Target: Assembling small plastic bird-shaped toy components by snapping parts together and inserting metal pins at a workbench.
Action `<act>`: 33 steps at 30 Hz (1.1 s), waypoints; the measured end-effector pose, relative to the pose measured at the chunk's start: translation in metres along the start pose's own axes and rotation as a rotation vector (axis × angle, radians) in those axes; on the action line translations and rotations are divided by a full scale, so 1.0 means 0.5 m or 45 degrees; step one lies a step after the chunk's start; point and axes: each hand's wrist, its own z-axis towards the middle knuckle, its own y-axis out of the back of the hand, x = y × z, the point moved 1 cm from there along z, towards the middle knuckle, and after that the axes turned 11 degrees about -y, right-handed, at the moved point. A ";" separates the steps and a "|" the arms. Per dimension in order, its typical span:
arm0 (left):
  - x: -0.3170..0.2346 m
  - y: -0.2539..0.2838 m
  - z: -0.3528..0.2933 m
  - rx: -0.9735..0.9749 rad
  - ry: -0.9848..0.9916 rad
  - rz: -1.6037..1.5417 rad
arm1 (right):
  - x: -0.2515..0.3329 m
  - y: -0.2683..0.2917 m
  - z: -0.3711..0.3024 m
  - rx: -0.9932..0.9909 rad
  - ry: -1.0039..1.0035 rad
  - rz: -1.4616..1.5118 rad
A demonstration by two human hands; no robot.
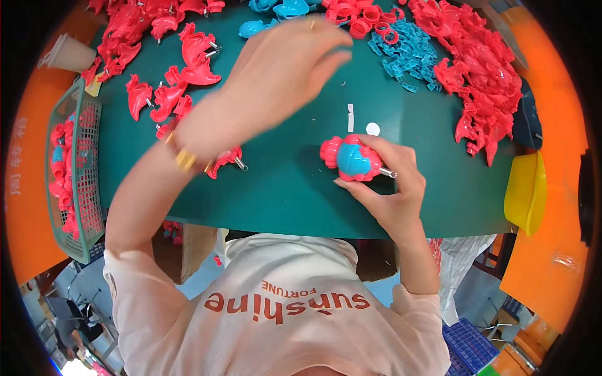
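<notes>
In my right hand, thumb and fingers close around a small rounded toy, red plastic with a light blue middle. A metal spring sticks out of its right end. My left hand is raised over the far middle of the table, its arm stretched across. Its thumb and fingers stand apart, slightly blurred, and I see nothing between them. Closest to those fingers are a pile of red plastic rings and some larger blue shell pieces.
Red shell parts lie heaped at the far right, beside small blue clips. More red parts with springs are scattered at the left. A green mesh basket holds red and blue pieces. A yellow tray stands right.
</notes>
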 end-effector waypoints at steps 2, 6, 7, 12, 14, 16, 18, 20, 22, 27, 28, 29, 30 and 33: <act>0.027 -0.036 0.059 -0.071 -0.107 0.199 | 0.000 0.000 0.004 -0.021 0.052 -0.042; 0.067 -0.090 0.125 -0.014 -0.102 0.273 | -0.002 -0.003 0.005 -0.008 0.082 -0.046; 0.077 -0.098 0.134 0.044 -0.230 0.328 | -0.004 -0.001 0.004 -0.016 0.074 -0.050; 0.081 -0.086 0.109 0.110 0.080 -0.348 | -0.021 0.011 -0.004 -0.096 -0.176 0.199; 0.014 -0.060 0.065 0.061 0.482 -1.074 | -0.023 0.023 -0.001 -0.168 -0.324 0.588; -0.057 -0.010 0.036 0.071 0.684 -1.470 | -0.018 0.034 0.007 -0.207 -0.481 1.099; -0.097 0.027 -0.006 0.092 0.793 -1.567 | 0.002 0.031 0.012 -0.153 -0.513 1.151; -0.120 0.038 -0.035 0.023 0.845 -1.528 | 0.012 0.020 0.012 -0.094 -0.538 1.189; -0.141 0.039 -0.061 -0.088 0.905 -1.442 | 0.019 0.009 0.008 -0.065 -0.534 1.162; -0.180 0.037 -0.105 -0.209 0.984 -1.381 | 0.023 -0.009 -0.006 -0.039 -0.330 0.820; -0.191 0.038 -0.116 -0.215 0.904 -1.284 | 0.028 -0.013 -0.010 -0.063 -0.253 0.706; -0.204 0.043 -0.124 -0.220 0.826 -1.185 | 0.030 -0.018 -0.013 -0.086 -0.175 0.592; -0.220 0.048 -0.129 -0.085 0.775 -1.059 | 0.027 -0.022 -0.014 -0.125 -0.016 0.417; -0.249 0.037 -0.144 -0.236 0.718 -1.046 | 0.036 -0.032 -0.018 -0.112 0.054 0.403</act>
